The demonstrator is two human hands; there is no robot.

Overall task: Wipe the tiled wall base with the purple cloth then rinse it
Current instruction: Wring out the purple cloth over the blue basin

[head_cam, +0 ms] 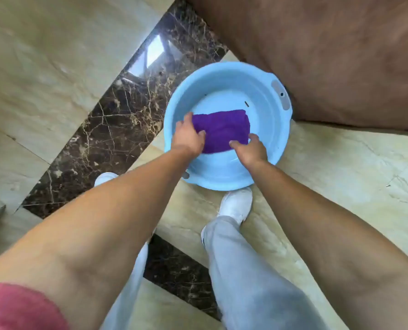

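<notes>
A folded purple cloth [224, 129] lies inside a light blue plastic basin [267, 115] on the floor. My left hand [186, 136] grips the cloth's left edge, thumb on top. On the cloth's near right corner, my right hand [250, 150] pinches the fabric. Both hands are inside the basin. The dark marble wall base [117, 129] runs diagonally to the left of the basin, below beige wall tiles [43, 67].
A brown wooden panel [329, 55] stands right behind the basin, touching its far rim. My feet in white shoes [236, 203] stand just in front of the basin on the beige floor tiles [353, 167]. Grey trouser legs fill the lower middle.
</notes>
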